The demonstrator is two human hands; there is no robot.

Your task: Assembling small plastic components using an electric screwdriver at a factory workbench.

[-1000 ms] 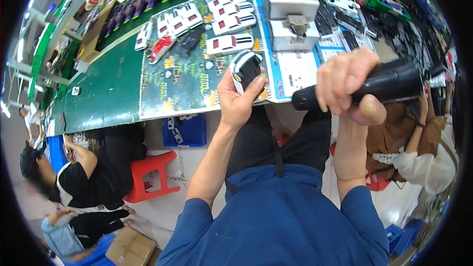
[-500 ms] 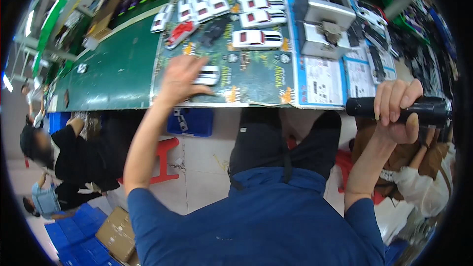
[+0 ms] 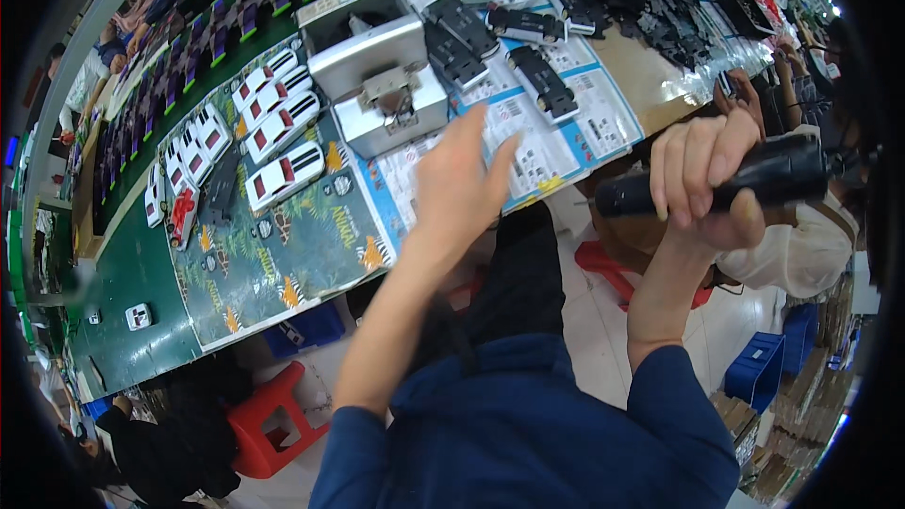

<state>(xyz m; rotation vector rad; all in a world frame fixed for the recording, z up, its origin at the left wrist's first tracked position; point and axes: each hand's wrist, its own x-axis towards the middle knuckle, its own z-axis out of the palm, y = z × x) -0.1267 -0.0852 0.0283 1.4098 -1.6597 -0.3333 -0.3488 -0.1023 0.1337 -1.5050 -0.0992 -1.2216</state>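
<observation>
My right hand (image 3: 705, 174) is wrapped round a black electric screwdriver (image 3: 627, 196), held level off the table's right front edge with a thin tip toward the left. My left hand (image 3: 462, 174), blurred by motion, hovers over the printed sheets (image 3: 528, 151) with thumb and fingers apart and nothing visible in it. Beyond it stands a silver metal box-shaped fixture (image 3: 394, 118). Black toy car undersides (image 3: 542, 83) lie on the sheets to its right. On the patterned mat to the left are several white toy car bodies (image 3: 283, 176) with black stripes.
A red toy part (image 3: 183, 212) lies among the white cars. One small white car body (image 3: 139, 317) sits on the green tabletop (image 3: 132, 358) at far left. Black flat parts (image 3: 660, 19) are heaped at the back right. Red stools (image 3: 273, 424) stand below the table; other people sit nearby.
The view has turned to the right. My left hand has left the white car body on the mat and moved right over the sheets. That car is gone from its spot; my right hand keeps the screwdriver.
</observation>
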